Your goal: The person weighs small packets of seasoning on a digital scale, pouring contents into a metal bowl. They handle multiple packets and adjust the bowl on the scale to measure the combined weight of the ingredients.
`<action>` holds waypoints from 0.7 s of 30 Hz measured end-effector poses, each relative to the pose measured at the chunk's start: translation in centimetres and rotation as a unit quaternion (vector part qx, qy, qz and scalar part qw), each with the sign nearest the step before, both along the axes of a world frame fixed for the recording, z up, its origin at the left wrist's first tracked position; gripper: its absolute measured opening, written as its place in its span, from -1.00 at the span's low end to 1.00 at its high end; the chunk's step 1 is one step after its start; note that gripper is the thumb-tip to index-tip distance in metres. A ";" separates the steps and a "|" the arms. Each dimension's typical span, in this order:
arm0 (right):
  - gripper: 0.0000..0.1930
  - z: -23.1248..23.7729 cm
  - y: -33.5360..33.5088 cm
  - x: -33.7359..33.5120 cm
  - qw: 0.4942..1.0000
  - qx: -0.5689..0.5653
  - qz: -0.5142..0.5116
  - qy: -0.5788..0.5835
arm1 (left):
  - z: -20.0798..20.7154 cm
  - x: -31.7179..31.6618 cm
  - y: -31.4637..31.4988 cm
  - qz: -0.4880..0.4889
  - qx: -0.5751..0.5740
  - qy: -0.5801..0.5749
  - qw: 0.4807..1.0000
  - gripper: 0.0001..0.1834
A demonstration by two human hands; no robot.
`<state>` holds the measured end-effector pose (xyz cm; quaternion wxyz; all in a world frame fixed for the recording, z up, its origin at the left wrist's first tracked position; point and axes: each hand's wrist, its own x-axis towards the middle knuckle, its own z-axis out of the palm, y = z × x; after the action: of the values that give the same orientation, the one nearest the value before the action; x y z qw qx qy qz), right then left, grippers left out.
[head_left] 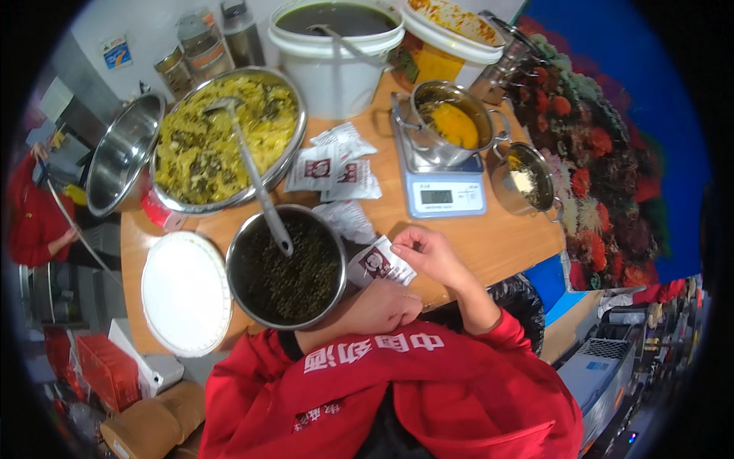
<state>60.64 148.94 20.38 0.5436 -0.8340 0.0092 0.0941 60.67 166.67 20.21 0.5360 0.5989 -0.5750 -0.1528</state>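
Note:
A small white packet (pixel 381 262) with a dark red print lies at the table's near edge, right of a steel bowl of dark green peppercorn-like bits (pixel 289 269). Thumb and fingers of my right hand (pixel 432 256) pinch together at the packet's right corner. My left hand (pixel 382 306) crosses just below the packet with its fingers curled; what they hold, if anything, is hidden. More white packets (pixel 329 170) are heaped behind, toward the middle of the table. A steel pot with orange-yellow contents (pixel 451 122) stands on a digital scale (pixel 446 195) at the back right.
A big steel bowl of yellow-green pickled vegetables (pixel 222 138) holds a ladle (pixel 256 180), its handle reaching over the dark bowl. White buckets (pixel 336 76) line the back. A round white lid (pixel 186 294) lies left; a small pot (pixel 524 180) stands right. Another person (pixel 42 206) is far left.

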 end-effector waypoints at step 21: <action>-0.75 0.0 -9.8 -2.0 0.901 -0.201 -0.243 -0.297 | 1.7 0.4 0.0 -0.001 0.004 -0.020 1.000 -0.83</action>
<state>58.61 139.10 20.41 0.3482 -0.8866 0.0685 -0.2969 61.02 166.69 21.93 0.5216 0.6036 -0.5858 -0.1433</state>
